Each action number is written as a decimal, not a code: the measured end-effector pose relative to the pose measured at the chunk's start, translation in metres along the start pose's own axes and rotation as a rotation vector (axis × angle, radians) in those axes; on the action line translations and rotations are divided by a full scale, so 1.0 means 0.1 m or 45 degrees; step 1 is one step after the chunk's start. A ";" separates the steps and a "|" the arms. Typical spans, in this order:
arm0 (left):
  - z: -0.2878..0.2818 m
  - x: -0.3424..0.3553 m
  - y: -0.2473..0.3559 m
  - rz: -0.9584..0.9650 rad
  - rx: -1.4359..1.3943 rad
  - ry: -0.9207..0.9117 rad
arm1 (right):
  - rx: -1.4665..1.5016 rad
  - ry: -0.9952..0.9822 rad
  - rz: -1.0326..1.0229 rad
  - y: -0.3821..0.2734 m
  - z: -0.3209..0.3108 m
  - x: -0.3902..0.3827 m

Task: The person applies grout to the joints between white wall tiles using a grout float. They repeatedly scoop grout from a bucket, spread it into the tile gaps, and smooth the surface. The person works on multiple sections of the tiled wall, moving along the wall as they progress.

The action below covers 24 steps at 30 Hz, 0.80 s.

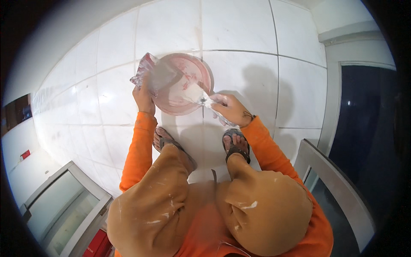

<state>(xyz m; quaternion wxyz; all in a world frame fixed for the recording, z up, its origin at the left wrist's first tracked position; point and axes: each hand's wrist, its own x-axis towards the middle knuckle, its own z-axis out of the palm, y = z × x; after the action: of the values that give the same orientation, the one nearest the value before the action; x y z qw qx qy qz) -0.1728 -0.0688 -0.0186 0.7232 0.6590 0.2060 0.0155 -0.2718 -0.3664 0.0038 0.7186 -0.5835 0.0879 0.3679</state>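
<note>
I squat over a white tiled floor. My left hand (143,97) grips a clear plastic bag (154,76) tilted over the rim of a pink basin (201,73). The basin holds white paste and powder smeared with pink. My right hand (231,109) holds a putty knife (198,96) coated in white paste, its blade reaching into the basin's near side. Both sleeves are orange.
My sandalled feet (235,143) rest just behind the basin. A metal-framed glass panel (64,201) lies at the lower left, another metal frame (334,188) at the lower right. A dark doorway (368,128) stands on the right. Grey grout lines cross the tiles.
</note>
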 end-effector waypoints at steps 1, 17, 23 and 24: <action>-0.11 0.15 -0.10 -0.033 0.048 -0.009 | 0.097 0.042 -0.034 0.19 -0.03 0.02; -0.07 -0.76 0.59 -0.872 -0.471 -0.540 | -0.815 0.227 -1.466 -0.32 0.13 0.21; -0.06 -0.91 0.86 -0.817 -0.731 -0.421 | -0.756 0.173 -1.385 -0.35 0.10 0.17; -0.08 -0.91 0.88 -0.772 -0.746 -0.388 | -0.836 0.166 -1.386 -0.36 0.08 0.19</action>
<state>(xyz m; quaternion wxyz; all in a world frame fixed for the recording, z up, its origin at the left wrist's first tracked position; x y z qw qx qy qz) -0.2369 -0.0764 0.0907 0.8734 0.3309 0.2676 -0.2367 -0.2380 -0.3530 0.0233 0.5795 -0.7556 -0.2951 -0.0783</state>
